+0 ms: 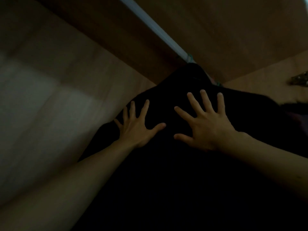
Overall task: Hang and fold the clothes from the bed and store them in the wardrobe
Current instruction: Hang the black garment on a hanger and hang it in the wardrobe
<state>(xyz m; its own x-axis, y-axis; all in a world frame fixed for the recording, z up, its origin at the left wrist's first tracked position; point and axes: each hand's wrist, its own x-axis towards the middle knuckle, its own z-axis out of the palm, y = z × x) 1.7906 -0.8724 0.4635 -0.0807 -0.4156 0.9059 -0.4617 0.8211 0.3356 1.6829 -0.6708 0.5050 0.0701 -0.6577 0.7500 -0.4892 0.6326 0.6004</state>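
Wardrobe (75, 60) interior fills the head view: dim, brown wood panels, left side smeared by blur. White rail (150, 24) runs diagonally from top centre down to mid-frame. Teal hanger hook (190, 58) sits over the rail at its lower visible end. Black garment (166, 100) starts right under that hook and spreads down over the lower centre of the frame; the hanger body is hidden under the cloth. Left hand (136, 129) lies flat on the garment near its left edge, fingers (146, 105) straight and splayed, nothing gripped. Right hand (208, 127) lies flat on the cloth just beside it, also splayed with the thumb out, nothing pinched. Both palms read as pressing or smoothing the fabric rather than carrying it. Small glittery object (298, 79) sits at the far right edge on a wood surface, too blurred to identify. Progress, my read: this garment looks hung and already inside the wardrobe, so the hang step for this piece is basically done and what's in hand is settling it flat. No folded stack is visible in the frame, so I can't tell whether the folding part has started. Bed is out of view, so I can't say how many pieces are left. Only one hook is clearly visible on the rail.
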